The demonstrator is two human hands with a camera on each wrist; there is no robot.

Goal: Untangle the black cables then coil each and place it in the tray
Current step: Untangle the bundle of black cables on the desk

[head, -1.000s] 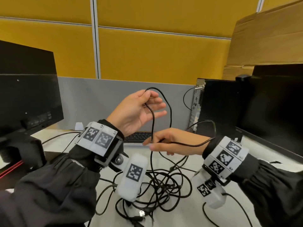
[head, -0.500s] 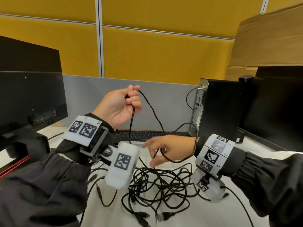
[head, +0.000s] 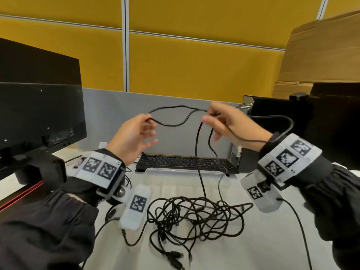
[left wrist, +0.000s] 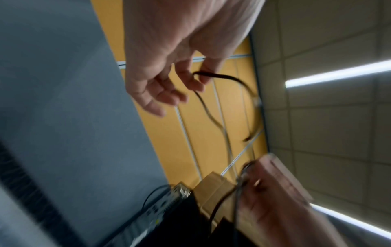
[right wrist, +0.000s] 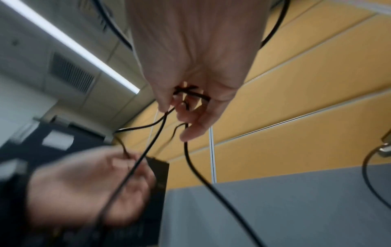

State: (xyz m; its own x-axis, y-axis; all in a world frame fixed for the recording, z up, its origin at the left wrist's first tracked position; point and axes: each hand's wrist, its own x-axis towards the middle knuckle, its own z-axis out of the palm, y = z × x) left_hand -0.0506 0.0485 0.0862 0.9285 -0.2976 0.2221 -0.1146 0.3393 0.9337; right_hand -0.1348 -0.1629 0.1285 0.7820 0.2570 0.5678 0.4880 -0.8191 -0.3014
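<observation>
At frame centre, left hand (head: pixel 132 139) and right hand (head: pixel 229 123) each pinch one black cable (head: pixel 175 115) above the bench's (head: pixel 263 240) tangle (head: pixel 194 215).

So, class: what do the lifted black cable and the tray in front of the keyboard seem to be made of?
Black cable: matte rubbery or plastic sheath, since it sags limply between the hands. Tray: probably clear glossy plastic; the desk shows through and its rim glints.
</observation>
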